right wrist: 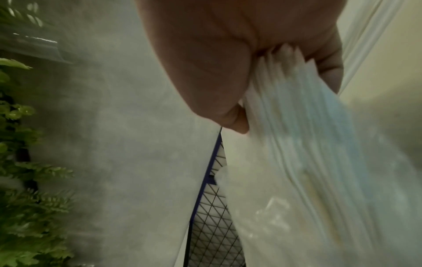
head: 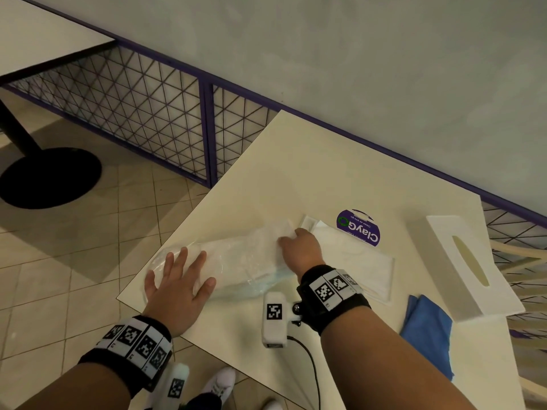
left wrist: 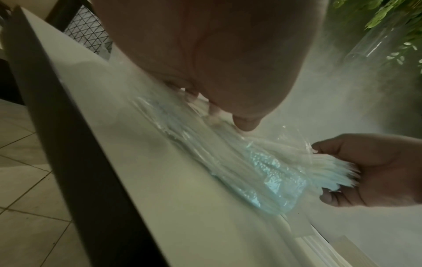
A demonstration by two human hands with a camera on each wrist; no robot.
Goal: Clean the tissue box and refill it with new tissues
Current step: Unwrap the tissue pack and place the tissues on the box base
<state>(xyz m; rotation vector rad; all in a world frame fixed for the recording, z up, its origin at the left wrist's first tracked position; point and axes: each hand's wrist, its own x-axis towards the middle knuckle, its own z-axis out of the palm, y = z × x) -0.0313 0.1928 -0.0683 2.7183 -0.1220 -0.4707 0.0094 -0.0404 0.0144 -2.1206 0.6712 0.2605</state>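
A plastic-wrapped tissue pack (head: 236, 261) lies on the cream table (head: 310, 173) near its left edge. My left hand (head: 180, 273) presses flat with straight fingers on the wrapper's left end (left wrist: 251, 162). At the pack's right end, my right hand (head: 299, 247) grips the white tissue stack (left wrist: 331, 168), fingers and thumb curled round it (right wrist: 308, 126). The white tissue box cover (head: 450, 255) with an oval slot lies at the table's right side, apart from both hands. A flat white base panel (head: 364, 261) lies under and right of my right hand.
A blue cloth (head: 426, 329) lies at the near right of the table, next to the cover. A purple round sticker (head: 358, 227) is on the tabletop. A purple wire fence (head: 133, 93) and grey wall stand behind; tiled floor and another table's black base (head: 50, 176) are to the left.
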